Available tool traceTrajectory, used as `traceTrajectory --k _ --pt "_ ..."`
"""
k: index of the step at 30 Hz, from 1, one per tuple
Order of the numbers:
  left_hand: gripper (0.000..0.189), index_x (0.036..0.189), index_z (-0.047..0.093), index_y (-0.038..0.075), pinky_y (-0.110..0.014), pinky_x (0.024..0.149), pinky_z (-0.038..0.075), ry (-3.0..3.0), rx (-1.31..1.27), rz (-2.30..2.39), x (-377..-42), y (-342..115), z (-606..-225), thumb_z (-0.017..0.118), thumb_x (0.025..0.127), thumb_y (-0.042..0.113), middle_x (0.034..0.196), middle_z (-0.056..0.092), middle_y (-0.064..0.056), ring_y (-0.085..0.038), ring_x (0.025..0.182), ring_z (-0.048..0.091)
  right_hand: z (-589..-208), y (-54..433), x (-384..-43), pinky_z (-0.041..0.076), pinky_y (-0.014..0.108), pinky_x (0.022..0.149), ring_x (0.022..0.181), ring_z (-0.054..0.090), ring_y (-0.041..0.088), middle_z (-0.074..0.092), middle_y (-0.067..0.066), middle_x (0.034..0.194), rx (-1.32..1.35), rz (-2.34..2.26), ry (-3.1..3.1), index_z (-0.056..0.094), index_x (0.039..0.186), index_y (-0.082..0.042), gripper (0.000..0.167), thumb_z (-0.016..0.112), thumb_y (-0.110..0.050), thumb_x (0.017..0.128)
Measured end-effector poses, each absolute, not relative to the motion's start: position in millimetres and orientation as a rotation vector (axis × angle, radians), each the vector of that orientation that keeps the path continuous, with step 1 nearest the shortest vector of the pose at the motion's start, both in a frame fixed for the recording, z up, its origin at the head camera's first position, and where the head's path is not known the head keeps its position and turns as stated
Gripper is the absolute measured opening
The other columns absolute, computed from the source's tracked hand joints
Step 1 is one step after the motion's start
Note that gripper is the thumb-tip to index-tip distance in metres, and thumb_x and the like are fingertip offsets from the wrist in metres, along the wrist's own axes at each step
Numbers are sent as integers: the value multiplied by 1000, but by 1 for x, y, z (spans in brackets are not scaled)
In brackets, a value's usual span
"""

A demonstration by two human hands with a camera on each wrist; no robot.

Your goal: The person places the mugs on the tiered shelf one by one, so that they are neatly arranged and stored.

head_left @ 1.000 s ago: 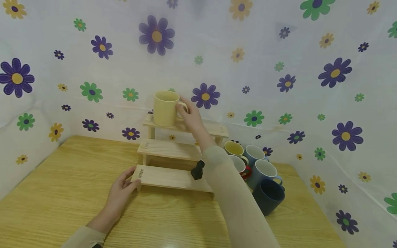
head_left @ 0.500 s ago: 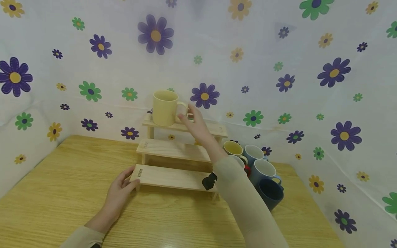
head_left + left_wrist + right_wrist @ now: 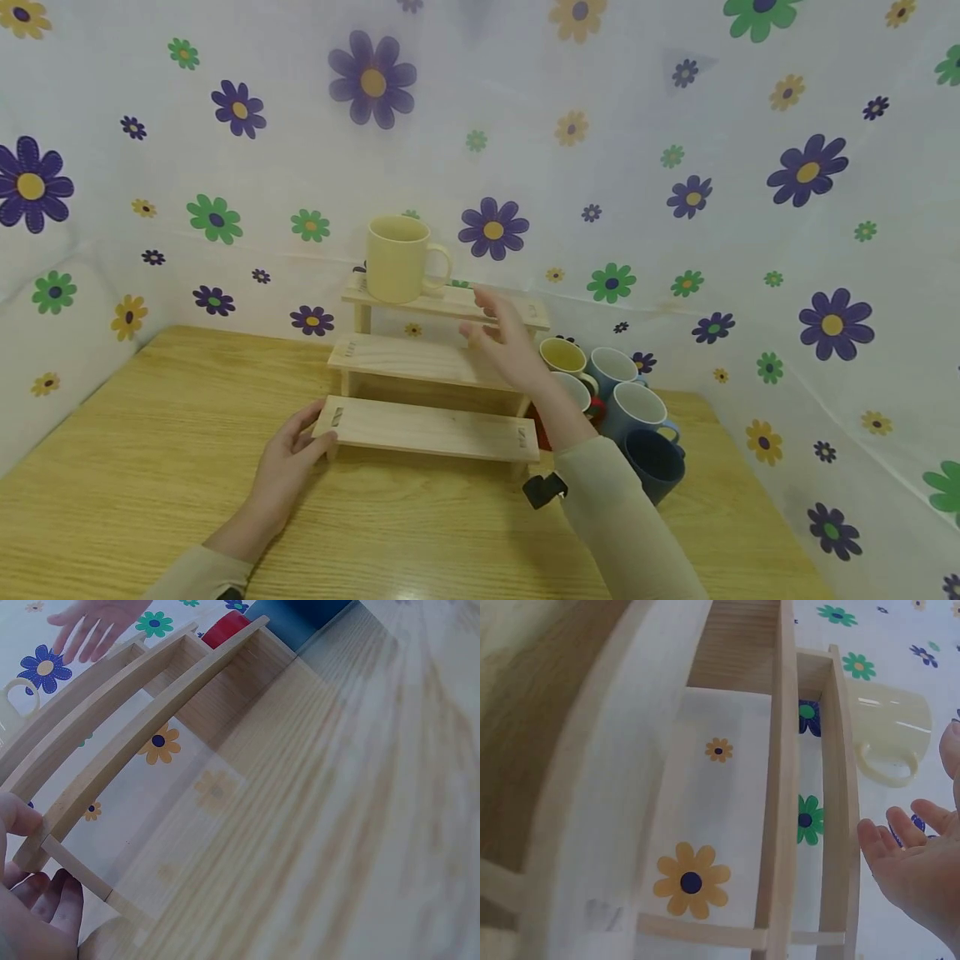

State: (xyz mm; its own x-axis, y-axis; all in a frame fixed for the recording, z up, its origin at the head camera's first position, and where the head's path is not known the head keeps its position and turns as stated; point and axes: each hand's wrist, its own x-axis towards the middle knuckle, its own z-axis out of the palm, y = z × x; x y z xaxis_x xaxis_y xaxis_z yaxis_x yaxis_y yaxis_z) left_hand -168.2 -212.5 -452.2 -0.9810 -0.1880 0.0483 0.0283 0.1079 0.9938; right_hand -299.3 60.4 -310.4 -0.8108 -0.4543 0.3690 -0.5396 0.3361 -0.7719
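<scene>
A pale yellow mug (image 3: 397, 260) stands upright at the left end of the top step of a three-tier wooden rack (image 3: 431, 429), its handle pointing right. My right hand (image 3: 510, 342) is in the air over the rack's right side, apart from the mug, with its fingers loosely spread and holding nothing. In the right wrist view the mug (image 3: 892, 724) appears beyond the fingers. My left hand (image 3: 285, 462) grips the left end of the lowest step. The left wrist view shows the thumb and fingers pinching the board's end (image 3: 34, 847).
Several mugs cluster right of the rack: a yellow one (image 3: 562, 356), light blue ones (image 3: 636, 408), a white-lined red one (image 3: 573, 390) partly hidden by my right arm, and a dark blue one (image 3: 654, 467). A flower-print cloth (image 3: 585, 167) hangs behind the wooden table (image 3: 360, 533).
My right hand has let go of the mug's handle and drawn back to the right and down. The mug stays on the top step. My left hand keeps its grip on the rack.
</scene>
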Motion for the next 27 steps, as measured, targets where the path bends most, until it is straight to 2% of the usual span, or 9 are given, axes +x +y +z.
traceTrajectory --k 7,13,17,20,24,27 --pt "61 149 32 11 -11 83 42 -2219 176 -2007 -170 -213 -454 59 96 27 150 31 -12 -1 106 48 -331 85 -278 40 46 94 118 41 28 45 12 134 838 1443 -2499 42 141 -8 52 59 -28 96" --pt "62 150 31 12 -11 83 42 -2215 171 -2013 -171 -215 -455 59 97 28 152 29 -11 -1 106 48 -344 102 -267 37 48 91 115 41 32 45 16 134 816 1454 -2464 49 135 -8 45 59 -27 96" --pt "62 150 30 11 -11 83 42 -2205 153 -2021 -170 -216 -455 59 97 28 152 29 -11 0 106 48 -350 111 -261 41 46 91 114 43 31 46 14 132 764 1413 -2495 50 133 -7 44 60 -27 96" --pt "63 150 30 11 -11 83 42 -2201 144 -2025 -170 -216 -456 58 97 28 152 29 -11 0 106 48 -354 119 -257 45 43 85 107 46 28 48 12 129 699 1378 -2527 53 132 -7 44 61 -28 95" --pt "63 150 29 11 -11 83 42 -2208 139 -2026 -170 -217 -456 58 97 29 152 28 -11 0 106 48 -358 128 -253 45 38 76 94 49 24 53 13 124 663 1303 -2524 56 129 -6 40 63 -24 94" --pt "63 150 29 11 -11 83 42 -2214 142 -2024 -170 -216 -455 58 97 28 152 28 -11 0 106 48 -360 135 -249 45 36 75 91 50 23 56 12 121 646 1246 -2525 59 125 -5 36 64 -18 93"
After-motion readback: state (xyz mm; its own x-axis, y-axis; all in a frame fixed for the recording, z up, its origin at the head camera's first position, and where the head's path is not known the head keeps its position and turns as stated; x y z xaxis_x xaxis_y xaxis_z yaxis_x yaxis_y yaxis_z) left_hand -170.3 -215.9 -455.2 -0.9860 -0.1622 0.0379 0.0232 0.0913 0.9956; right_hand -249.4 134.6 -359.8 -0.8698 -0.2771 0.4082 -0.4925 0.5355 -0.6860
